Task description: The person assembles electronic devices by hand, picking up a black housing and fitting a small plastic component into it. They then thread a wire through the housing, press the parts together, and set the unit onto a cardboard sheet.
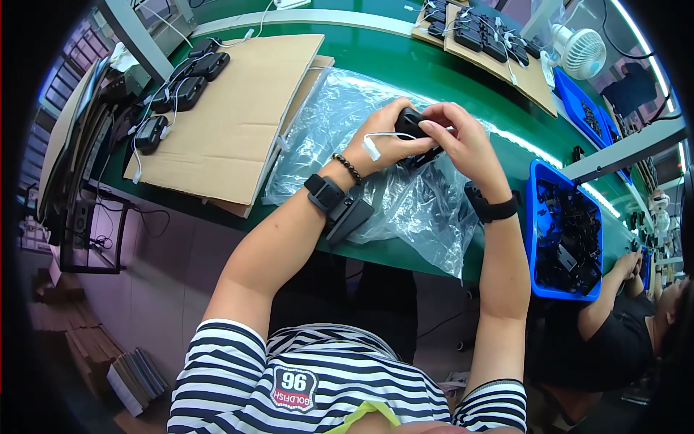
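Both my hands meet over a clear plastic sheet [332, 123] spread on the green bench. My left hand [383, 137] is wrapped round a small black plastic device [409, 121], from which a white cable with a white connector [371, 148] hangs across the fingers. At its other side, my right hand [463, 137] pinches the same device between thumb and fingers. Just under the hands another dark part [425, 158] shows; whether it belongs to the device I cannot tell.
On the left lies a cardboard sheet [238, 108] with several cabled black devices [190, 92] along its edge. More devices [470, 32] sit on cardboard at the back. A blue bin [533, 239] of black parts stands right, near a white fan [582, 52] and a seated person [614, 340].
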